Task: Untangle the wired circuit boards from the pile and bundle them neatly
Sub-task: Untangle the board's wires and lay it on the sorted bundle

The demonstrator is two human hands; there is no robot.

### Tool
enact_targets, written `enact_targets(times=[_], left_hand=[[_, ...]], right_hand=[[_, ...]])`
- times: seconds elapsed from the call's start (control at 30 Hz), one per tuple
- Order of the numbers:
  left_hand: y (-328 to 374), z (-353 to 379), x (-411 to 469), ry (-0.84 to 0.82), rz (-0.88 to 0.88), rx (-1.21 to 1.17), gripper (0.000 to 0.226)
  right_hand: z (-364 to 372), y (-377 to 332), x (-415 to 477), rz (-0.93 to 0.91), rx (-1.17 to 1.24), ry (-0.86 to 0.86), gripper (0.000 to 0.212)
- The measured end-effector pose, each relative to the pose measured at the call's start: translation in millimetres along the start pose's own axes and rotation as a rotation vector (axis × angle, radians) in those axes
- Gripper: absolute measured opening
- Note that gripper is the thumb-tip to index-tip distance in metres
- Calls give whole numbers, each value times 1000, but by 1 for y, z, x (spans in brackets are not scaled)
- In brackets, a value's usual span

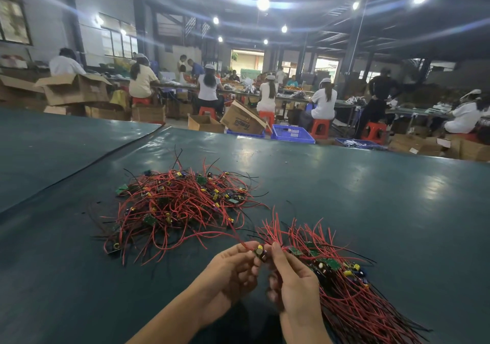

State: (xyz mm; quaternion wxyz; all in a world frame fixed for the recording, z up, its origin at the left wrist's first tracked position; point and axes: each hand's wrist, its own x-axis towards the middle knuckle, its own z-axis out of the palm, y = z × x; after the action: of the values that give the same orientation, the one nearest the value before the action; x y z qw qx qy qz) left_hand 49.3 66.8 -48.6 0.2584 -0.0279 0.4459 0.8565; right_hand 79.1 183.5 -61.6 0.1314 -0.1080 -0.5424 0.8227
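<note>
1. A dark green counter (371,197) filled the foreground of a busy workshop. Beyond its far edge stood a blue plastic crate (291,133), open cardboard boxes (242,120) and red stools (320,128). Workers (323,102) in white sat there at other long counters, backs to the camera.
2. A tangled pile (180,205) of small green boards with red and black wires lay on the counter left of centre. Its loose wire ends stuck out in every direction.
3. The left hand (230,272) and the right hand (294,282) met above the counter's near side, just in front of the pile's right flank.
4. Both hands had their fingers (278,253) curled. Thumbs and forefingers pinched a single circuit board (261,253) between them, with a yellow-topped capacitor showing at the pinch. How the board itself was turned could not be told.
5. A red wire (222,235) led from the pinch away to the left and into the pile's near edge.
6. The sorted bundle (344,290) lay on the counter just right of the right hand, which hid part of its near side.
7. The bundle's long axis ran from upper left to lower right. Its green boards were grouped near the middle. Short red ends fanned up and away from them, and the long red and black leads lay almost parallel, pointing to the lower right corner.
</note>
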Motion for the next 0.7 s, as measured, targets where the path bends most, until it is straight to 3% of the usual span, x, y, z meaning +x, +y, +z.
enact_targets(times=[0.17,0.3,0.37,0.5,0.7], left_hand=[[-11,-5,0,-153,133,343,9],[-10,-4,-1,-92,230,441,43],[-9,-3,-1,-36,301,448,50],[-6,0,-1,-4,440,483,34],[-2,-2,0,1,549,565,44]], right_hand=[[0,-3,-2,-142,-99,-17,20],[3,-4,-8,-250,-242,-80,22],[3,-2,-8,-285,-296,-76,22],[2,-1,-1,-142,-187,57,18],[-15,-14,13,-25,72,237,13]])
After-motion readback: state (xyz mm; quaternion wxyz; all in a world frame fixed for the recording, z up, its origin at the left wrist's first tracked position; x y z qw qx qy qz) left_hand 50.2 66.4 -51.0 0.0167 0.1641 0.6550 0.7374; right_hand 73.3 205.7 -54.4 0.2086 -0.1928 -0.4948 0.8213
